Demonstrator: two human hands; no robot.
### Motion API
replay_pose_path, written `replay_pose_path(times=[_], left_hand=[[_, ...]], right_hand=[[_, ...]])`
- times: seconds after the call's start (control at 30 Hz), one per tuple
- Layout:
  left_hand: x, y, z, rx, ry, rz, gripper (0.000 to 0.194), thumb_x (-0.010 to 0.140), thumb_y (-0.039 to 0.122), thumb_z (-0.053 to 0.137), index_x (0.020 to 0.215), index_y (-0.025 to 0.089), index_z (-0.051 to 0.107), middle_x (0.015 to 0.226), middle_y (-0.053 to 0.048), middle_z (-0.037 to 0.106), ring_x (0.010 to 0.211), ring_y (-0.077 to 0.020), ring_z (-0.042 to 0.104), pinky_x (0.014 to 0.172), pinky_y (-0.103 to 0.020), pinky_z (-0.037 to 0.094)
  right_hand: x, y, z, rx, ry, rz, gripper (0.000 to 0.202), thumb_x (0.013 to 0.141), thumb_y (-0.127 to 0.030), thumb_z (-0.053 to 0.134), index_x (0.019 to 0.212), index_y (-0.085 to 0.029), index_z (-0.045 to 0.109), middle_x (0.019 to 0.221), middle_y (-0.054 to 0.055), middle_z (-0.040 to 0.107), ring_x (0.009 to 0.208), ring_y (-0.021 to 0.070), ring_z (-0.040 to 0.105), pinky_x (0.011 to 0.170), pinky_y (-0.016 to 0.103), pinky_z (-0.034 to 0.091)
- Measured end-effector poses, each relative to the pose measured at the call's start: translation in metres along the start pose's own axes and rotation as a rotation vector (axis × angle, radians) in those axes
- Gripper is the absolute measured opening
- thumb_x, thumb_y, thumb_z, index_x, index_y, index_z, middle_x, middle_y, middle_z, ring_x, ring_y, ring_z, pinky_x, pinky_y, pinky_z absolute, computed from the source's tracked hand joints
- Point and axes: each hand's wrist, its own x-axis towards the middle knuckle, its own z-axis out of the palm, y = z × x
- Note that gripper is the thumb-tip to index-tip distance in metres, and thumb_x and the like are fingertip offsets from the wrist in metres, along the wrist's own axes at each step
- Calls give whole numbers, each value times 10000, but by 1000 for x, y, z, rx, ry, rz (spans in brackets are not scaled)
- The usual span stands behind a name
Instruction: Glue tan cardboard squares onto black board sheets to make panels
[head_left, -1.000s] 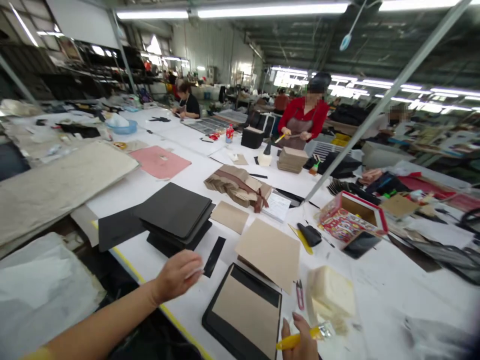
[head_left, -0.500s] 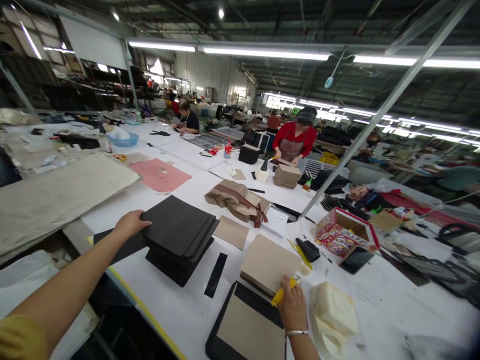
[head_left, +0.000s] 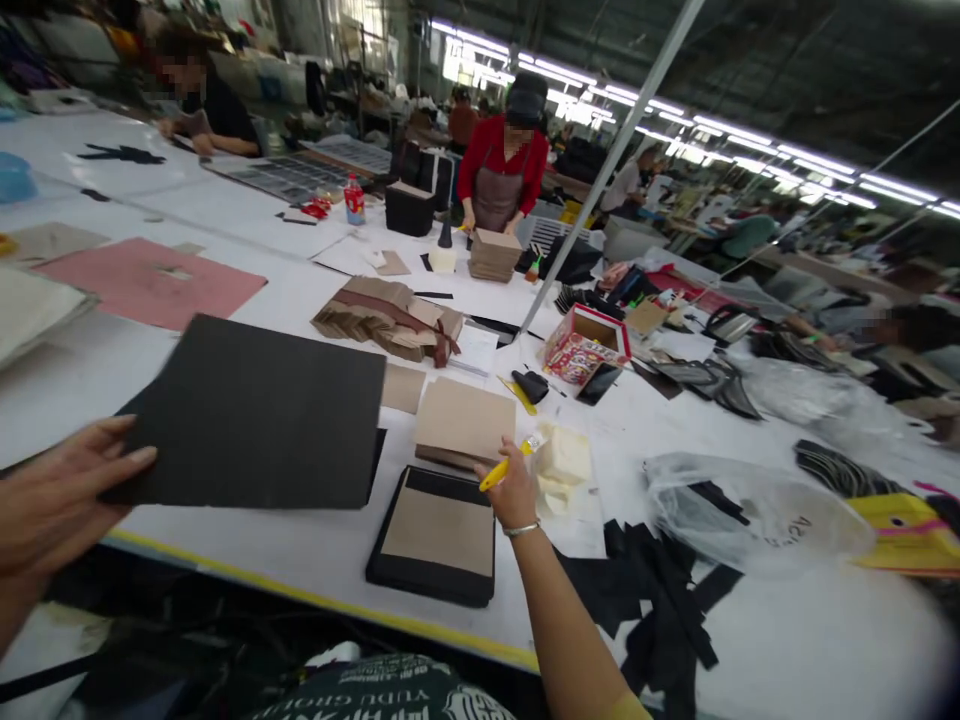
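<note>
My left hand [head_left: 79, 490] pinches the left edge of a black sheet [head_left: 262, 415], which is lifted and tilted over the table. What lies under the sheet is mostly hidden. Between the fingers of my right hand [head_left: 516, 495] is a yellow-handled brush [head_left: 495, 474], its bristle end pointing up and right. Just beyond that hand sits a stack of beige boards [head_left: 465, 412]. Nearer me lies a black stack [head_left: 379, 560] with a beige board [head_left: 439, 522] on top. To the right of the brush stands a cream-coloured block-like container [head_left: 566, 455].
A bundle of beige pieces [head_left: 390, 315] tied in brown lies farther back. A red patterned box [head_left: 585, 345] stands near a slanted metal pole [head_left: 600, 190]. Black scraps [head_left: 660, 600] and a clear plastic bag [head_left: 750, 510] lie right. A co-worker [head_left: 502, 165] stands across the table.
The view has swung right. My left hand has lifted a black sheet off the black stack and brought it toward me. My right hand still holds the brush beside the beige boards.
</note>
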Motion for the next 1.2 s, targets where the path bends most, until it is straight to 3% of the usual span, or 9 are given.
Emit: replay_pose_path(times=[0.17,0.27,0.33,0.5,0.7,0.87,1.0,1.1,1.2], left_hand=[[-64,-53,122,-145,-288,-424,459,592,309,720,980,231,489,929,11,628,792,-161,612,683,-262,512],[-86,-105,165,-175,-453,-500,386,643,365,663,949,202,494,929,-30,621,813,-184,603,723,-315,484],[-92,-139,182,-58,-504,-417,325,670,397,614,888,180,507,845,-24,608,765,-173,585,709,-313,465],[-87,-193,202,537,-462,-85,279,683,459,538,659,195,452,582,44,457,575,-139,477,565,-261,393],[-79,-190,213,845,-447,-25,323,680,508,515,604,211,415,518,30,465,532,-168,505,516,-266,368],[-77,-194,210,933,-420,135,313,700,537,490,721,231,430,570,35,500,554,-183,539,565,-289,410],[-72,-202,211,934,-399,362,356,737,564,452,935,269,433,726,28,546,689,-189,577,637,-292,449],[-72,-195,225,919,-448,474,360,776,536,430,980,241,453,805,-9,566,736,-196,581,651,-295,454],[-72,-179,246,878,-491,565,331,793,481,442,978,212,491,844,-47,580,793,-212,582,729,-321,455]], right_hand=[[-82,-20,-11,535,-71,355,198,862,-370,388,985,-216,369,1102,93,551,730,136,622,621,287,502],[-117,-4,-7,381,-63,442,200,830,-370,456,934,-210,395,987,63,580,676,133,598,575,261,475],[-129,16,-3,187,-53,429,210,803,-354,495,925,-202,417,846,27,579,614,131,564,574,263,455],[-127,67,15,-78,-60,262,145,824,-284,424,926,-185,452,769,18,536,678,152,548,658,282,443],[-110,89,29,-276,-103,186,215,837,-308,413,964,-165,510,801,60,575,713,168,564,627,259,437],[-94,103,-34,-266,51,241,352,860,-395,392,1084,-158,523,839,71,613,755,169,586,681,259,443],[-77,130,-92,-21,237,555,379,874,-416,317,934,-152,582,652,28,593,491,119,536,485,221,424],[-61,156,-102,93,237,727,372,849,-422,354,766,-145,590,483,-1,527,343,105,450,367,216,353],[-48,176,-89,62,169,731,358,842,-395,365,653,-164,564,435,2,521,336,108,458,377,215,348]])
